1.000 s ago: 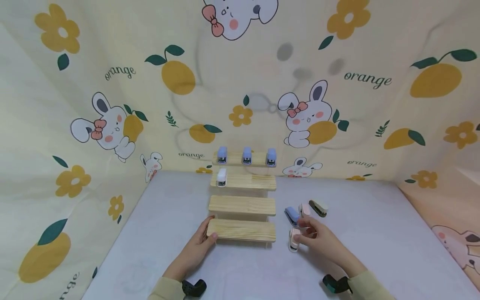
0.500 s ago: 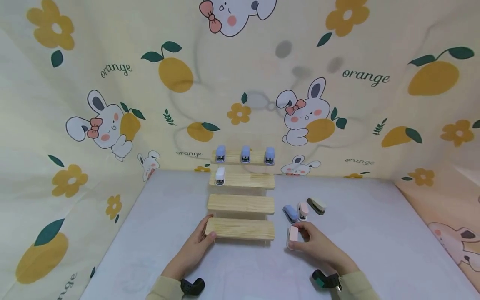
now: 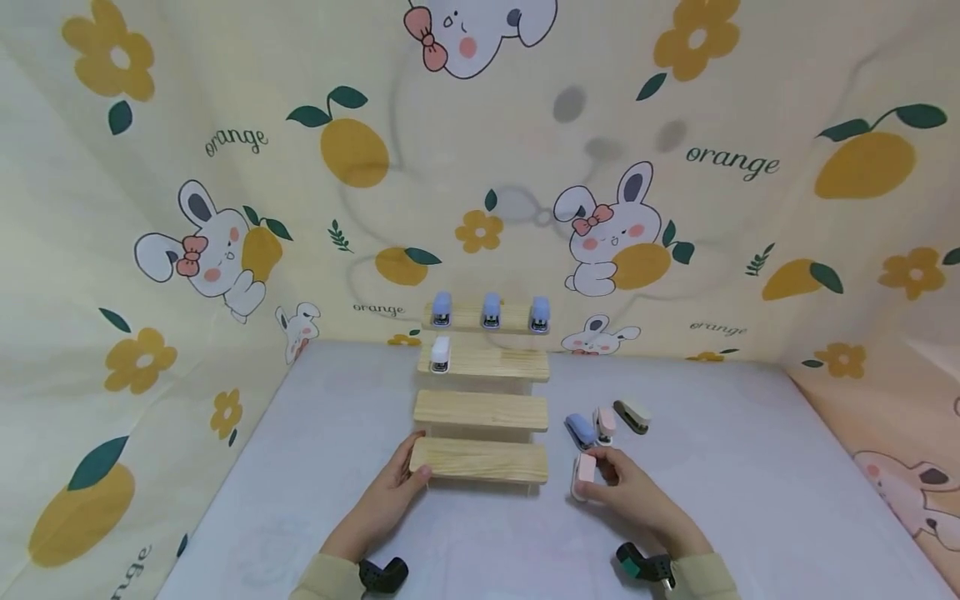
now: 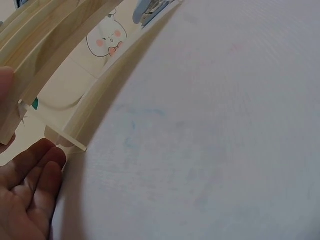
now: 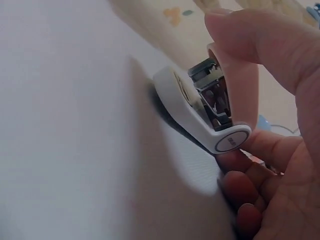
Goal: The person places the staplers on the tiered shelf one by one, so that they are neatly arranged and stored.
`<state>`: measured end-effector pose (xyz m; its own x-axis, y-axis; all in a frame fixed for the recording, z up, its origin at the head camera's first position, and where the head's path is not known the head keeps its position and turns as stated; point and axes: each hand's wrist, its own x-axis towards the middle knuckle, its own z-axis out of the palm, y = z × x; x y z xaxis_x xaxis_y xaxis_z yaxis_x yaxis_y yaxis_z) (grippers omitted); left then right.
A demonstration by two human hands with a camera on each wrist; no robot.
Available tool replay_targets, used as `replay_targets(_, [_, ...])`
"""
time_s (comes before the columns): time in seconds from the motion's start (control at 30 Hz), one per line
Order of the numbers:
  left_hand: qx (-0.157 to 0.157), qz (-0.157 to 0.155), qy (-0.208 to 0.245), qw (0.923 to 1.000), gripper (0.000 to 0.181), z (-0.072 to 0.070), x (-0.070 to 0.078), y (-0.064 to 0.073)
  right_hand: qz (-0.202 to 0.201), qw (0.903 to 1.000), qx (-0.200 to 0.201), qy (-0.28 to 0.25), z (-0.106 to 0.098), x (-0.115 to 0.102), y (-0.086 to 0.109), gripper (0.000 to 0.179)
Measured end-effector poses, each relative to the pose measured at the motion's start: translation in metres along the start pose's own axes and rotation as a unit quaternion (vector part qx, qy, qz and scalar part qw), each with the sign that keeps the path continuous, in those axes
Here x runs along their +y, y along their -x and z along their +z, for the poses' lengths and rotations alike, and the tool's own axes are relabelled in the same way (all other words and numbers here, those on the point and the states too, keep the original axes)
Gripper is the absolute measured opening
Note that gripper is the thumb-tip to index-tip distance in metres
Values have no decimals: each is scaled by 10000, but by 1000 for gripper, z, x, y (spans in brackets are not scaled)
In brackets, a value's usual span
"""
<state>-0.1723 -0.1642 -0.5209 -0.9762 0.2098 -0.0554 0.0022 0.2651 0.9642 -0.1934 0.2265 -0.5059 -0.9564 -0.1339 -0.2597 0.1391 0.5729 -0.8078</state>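
Pale wood at left: a four-tier rack (image 3: 480, 410), with the left hand (image 3: 390, 487) around the left end of its lowest shelf (image 3: 480, 461), thumb against the front edge, fingers curled in behind. No clear change in that grip over the last second. Farther right, on the second shelf (image 3: 498, 363) from the top, a white stapler (image 3: 440, 354); on the top shelf (image 3: 467, 316), three blue staplers (image 3: 491, 311) in a spaced row. Next, on the table (image 3: 300, 467), a loose blue stapler (image 3: 580, 431). In front of it, just right of the lowest shelf, the pale pink stapler (image 3: 584, 473), pinched between thumb and fingers of the right hand (image 3: 632, 493). Looser around it a second ago; now closed in. By judgement, from reaching to holding: under control, though not yet on any shelf. Lifted or resting on the table, cannot tell. Beyond it, a second pink stapler (image 3: 604, 424); farthest right, a pale stapler (image 3: 634, 414) with a dark base, untouched.
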Motion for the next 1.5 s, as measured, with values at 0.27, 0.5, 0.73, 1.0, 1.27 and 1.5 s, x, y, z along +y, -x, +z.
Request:
replay_targets(0.27, [58,-11,51,10000,68,-3,-4,-1,172,9998,23,1,-1,-4,-3,73])
replay_targets(0.5, [113,-171,2,9998,68,-3,-3,-1,167,9997,-94,151,-4,-2,-6,72])
replay_targets(0.73, [33,-109,110,9999,67,0,-2,-1,254,9994,-39,248,-13,-5,-7,72])
replay_targets(1.0, [7,-137,106,9998,66,3,-3,-2,-464,9977,349,349,-25,-34,5,71])
replay_targets(1.27, [31,-155,43,9999,68,2,-4,1,-1308,9866,863,446,-28,-66,2,74])
replay_targets(1.5, [92,-215,-94,9997,68,2,-2,0,-1787,9766,1152,322,-29,-95,-4,76])
